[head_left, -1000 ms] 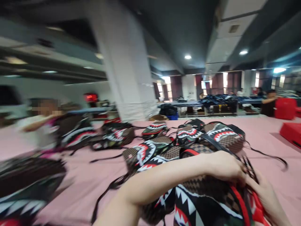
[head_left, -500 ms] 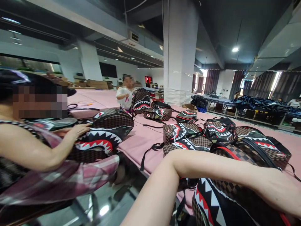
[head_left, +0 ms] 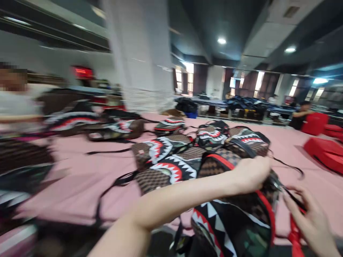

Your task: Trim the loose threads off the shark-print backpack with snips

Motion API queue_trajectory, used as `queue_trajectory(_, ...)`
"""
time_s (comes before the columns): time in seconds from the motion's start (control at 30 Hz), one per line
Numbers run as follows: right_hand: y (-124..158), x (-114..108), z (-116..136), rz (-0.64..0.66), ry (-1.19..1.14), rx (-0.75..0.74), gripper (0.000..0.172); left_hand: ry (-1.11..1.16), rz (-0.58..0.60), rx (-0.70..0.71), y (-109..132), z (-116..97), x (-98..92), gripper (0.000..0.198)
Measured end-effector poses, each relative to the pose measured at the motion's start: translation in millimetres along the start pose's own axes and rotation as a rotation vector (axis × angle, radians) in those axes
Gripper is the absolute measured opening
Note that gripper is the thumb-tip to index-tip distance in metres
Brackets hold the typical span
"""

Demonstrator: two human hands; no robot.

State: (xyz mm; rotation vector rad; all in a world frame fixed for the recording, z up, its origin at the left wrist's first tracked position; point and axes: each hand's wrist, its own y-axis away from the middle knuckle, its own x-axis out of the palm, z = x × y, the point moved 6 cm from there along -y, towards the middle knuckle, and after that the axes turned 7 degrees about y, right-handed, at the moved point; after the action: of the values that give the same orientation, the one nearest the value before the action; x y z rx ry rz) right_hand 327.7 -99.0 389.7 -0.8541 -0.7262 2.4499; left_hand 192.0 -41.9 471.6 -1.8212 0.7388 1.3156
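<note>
A backpack (head_left: 235, 225) with a brown checkered pattern, red piping and a shark-mouth print stands tilted at the table's front edge. My left arm reaches across it, and my left hand (head_left: 252, 173) is closed at its upper rim, fingertips hidden behind the fist. To the right, my right hand (head_left: 308, 214) has its fingers curled round a narrow dark thing beside the bag's open side. Something shiny and blurred lies between the two hands, too smeared to name. A red strip (head_left: 296, 233) hangs below the right hand.
Several similar shark-print bags (head_left: 171, 167) lie on the pink table (head_left: 80, 185), their black straps trailing. Red bags (head_left: 324, 153) lie at the right, near another person. A co-worker (head_left: 18, 103) is at the left edge. A white pillar (head_left: 142, 57) rises behind the table.
My view has swung right, so the nearer co-worker at left has gone out of sight. My right hand and the red bags have come into view. My left hand is now seen closed at the backpack.
</note>
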Motion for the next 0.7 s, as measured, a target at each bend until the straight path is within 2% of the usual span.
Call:
queue_trajectory(0.07,8.4,-9.2,11.5,0.003,0.072,-0.082,0.02,0.029,-0.039,-0.067,-1.9,9.7,-0.4,0.024)
queue_trajectory(0.17,4.6,-10.3,22.0,0.025,0.164,-0.135,0.013,0.091,-0.126,-0.088,-5.3,18.4,-1.9,0.011)
queue_trajectory(0.43,1.6,-10.8,39.5,0.126,0.363,-0.202,0.012,0.135,-0.182,-0.014,-2.9,16.8,0.2,0.014)
queue_trajectory(0.7,-5.6,-9.1,43.9,0.136,0.345,-0.228,0.009,0.137,-0.202,0.02,-3.2,18.2,1.4,0.012)
